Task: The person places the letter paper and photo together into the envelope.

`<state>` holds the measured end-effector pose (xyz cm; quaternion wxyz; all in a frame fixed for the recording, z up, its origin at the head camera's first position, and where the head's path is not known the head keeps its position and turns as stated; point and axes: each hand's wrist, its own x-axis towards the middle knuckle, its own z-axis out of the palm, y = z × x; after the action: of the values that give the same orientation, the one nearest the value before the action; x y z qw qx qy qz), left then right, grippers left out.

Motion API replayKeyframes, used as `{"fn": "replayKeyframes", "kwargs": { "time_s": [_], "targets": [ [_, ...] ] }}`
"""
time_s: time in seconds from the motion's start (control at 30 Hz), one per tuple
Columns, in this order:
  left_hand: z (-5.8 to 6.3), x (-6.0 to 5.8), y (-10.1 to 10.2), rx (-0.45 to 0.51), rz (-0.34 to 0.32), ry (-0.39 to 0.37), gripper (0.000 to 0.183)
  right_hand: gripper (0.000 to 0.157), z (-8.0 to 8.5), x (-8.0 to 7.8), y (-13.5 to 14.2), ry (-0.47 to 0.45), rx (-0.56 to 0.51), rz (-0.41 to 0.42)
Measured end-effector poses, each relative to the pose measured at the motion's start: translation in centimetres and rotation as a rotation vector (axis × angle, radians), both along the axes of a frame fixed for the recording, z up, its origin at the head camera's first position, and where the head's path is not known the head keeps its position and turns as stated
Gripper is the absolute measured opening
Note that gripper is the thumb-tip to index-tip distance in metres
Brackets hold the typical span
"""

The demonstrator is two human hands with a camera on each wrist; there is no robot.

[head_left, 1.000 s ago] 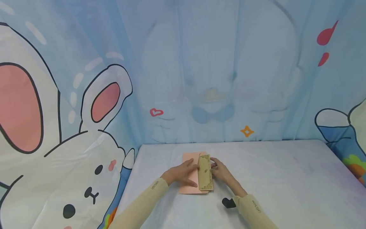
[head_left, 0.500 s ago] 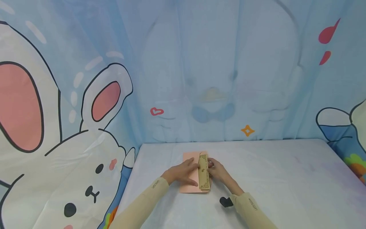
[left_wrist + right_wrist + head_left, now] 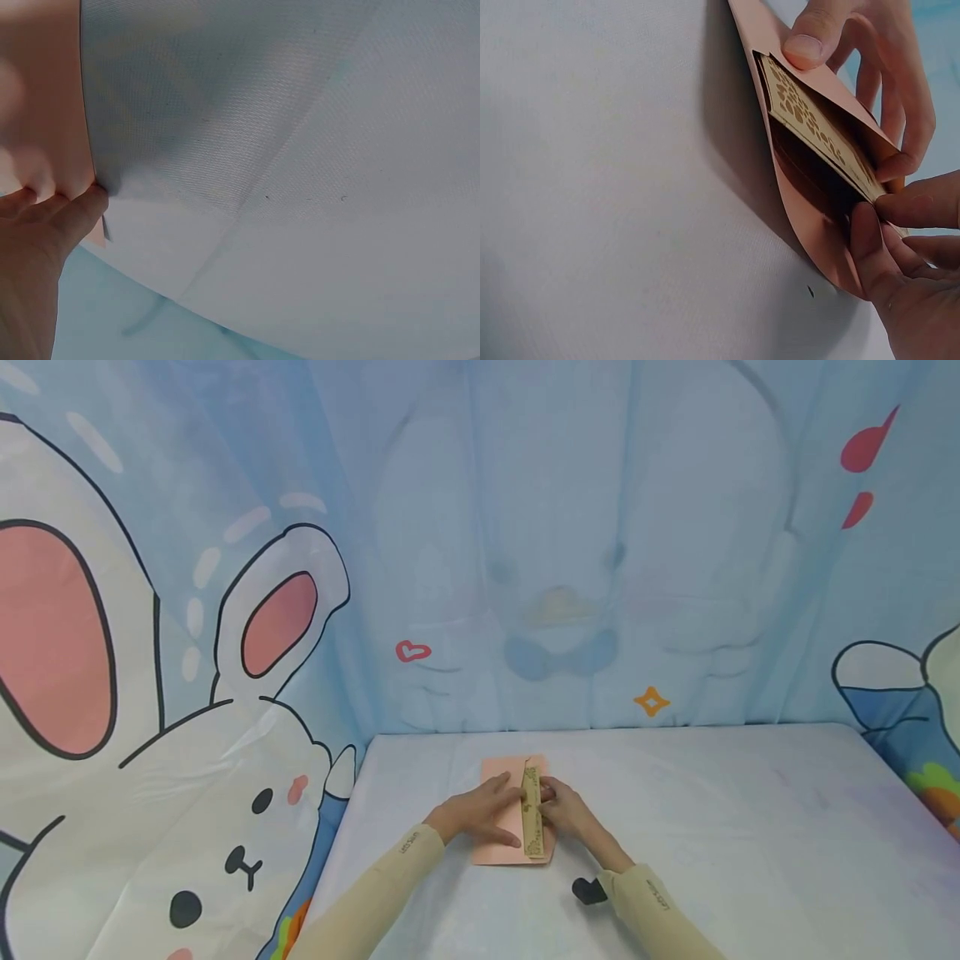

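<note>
A pink envelope lies on the white table, its mouth toward the right hand. The left hand rests spread over it; in the right wrist view its thumb and a forefinger press near the two ends of the gaping mouth. A pale gold card with an ornate brown pattern is partly inside, a narrow strip showing. At the card's outer edge, the right hand pinches the card, its thumb at the envelope's lower lip. The left wrist view shows left fingers on the envelope; the card is hidden there.
The white table reaches back to a blue curtain with cartoon prints. A large printed rabbit covers the left side. A small black device sits at the right wrist.
The card has slid left into the envelope, pushed by the right hand, so a narrower strip now shows. The left hand has stayed in place on the envelope.
</note>
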<state>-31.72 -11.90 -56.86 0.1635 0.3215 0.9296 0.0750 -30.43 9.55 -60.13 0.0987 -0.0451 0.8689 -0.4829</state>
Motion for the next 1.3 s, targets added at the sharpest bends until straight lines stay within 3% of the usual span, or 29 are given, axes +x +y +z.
{"fn": "replayKeyframes", "kwargs": {
  "time_s": [0.3,0.6,0.9,1.3],
  "targets": [
    [-0.6,-0.4,-0.1,0.002,-0.011,0.007,0.089,0.062,0.1,0.0,-0.6,0.011,-0.004,0.025],
    [-0.2,-0.6,-0.4,0.017,-0.018,-0.002,0.087,0.059,0.0,-0.5,-1.0,0.058,0.03,0.041],
    [-1.1,-0.6,-0.2,-0.008,-0.016,0.01,0.088,0.061,-0.9,-0.6,-1.3,0.093,-0.001,0.069],
    [-1.1,-0.8,-0.2,-0.021,-0.04,0.019,0.09,0.059,-0.6,-0.7,-1.7,0.09,0.066,0.078]
  ]
}}
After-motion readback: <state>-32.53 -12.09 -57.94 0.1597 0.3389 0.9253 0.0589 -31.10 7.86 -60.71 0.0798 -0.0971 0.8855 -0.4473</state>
